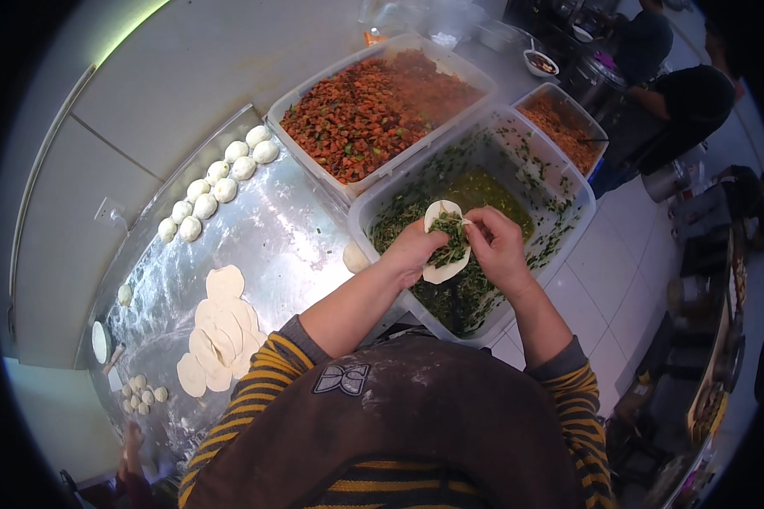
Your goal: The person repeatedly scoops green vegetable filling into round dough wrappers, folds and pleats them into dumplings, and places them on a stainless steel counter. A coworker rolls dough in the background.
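Note:
Over a plastic tub point(582, 210) of chopped greens, my left hand point(414, 250) cradles a round dough wrapper point(444, 272), its thumb against the filling. Chopped green filling point(449, 238) is heaped in the middle of the wrapper. My right hand point(498, 245) pinches the wrapper's right edge between thumb and fingers. Below the hands, the tub holds dark green filling point(445, 299), with greenish liquid point(484, 194) pooled at its far side. The wrapper is still open, and its underside is hidden by my left hand.
Flat dough wrappers point(219, 331) overlap on the floured metal table point(280, 235). Filled round buns point(205, 205) stand in rows by the wall. A tub of reddish diced filling point(375, 108) adjoins mine; a smaller tub point(560, 127) sits beyond. Another person's hand point(134, 436) is near small dough balls point(141, 396).

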The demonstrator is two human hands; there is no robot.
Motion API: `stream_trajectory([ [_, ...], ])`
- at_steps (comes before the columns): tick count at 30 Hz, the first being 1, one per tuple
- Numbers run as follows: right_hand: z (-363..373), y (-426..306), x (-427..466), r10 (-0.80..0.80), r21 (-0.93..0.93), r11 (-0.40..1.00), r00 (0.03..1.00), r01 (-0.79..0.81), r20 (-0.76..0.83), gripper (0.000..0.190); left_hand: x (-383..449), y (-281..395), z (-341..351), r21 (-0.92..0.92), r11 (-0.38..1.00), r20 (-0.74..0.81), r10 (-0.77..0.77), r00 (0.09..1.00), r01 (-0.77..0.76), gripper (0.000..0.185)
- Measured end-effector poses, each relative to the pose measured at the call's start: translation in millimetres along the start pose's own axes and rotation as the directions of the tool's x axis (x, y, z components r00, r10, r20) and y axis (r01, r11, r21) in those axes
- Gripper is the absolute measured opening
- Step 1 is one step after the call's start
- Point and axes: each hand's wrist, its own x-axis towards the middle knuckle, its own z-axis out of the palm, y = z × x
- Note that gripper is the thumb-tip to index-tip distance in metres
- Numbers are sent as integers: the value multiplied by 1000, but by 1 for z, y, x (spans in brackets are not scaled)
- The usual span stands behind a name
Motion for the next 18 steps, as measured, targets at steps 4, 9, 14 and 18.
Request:
stream_trajectory([
  [4, -6, -5, 4, 308, 200, 925, 946, -324, 105, 13, 1, 6, -10, -85, 993, 175, -62, 983, 78, 32],
  [9, -6, -8, 3, 260, 226, 932, 958, -282, 123, 12, 1, 13, -16, -124, 981, 314, -103, 944, 148, 30],
  [14, -3, -4, -4, -6, 13, 1000, 999, 5, 37, 12, 1, 11, -5, -171, 973, 144, -132, 981, 156, 25],
  [18, 0, -2, -3, 157, 147, 976, 986, -163, 49, 10, 0, 9, -8, 23, 997, 153, -80, 985, 78, 24],
])
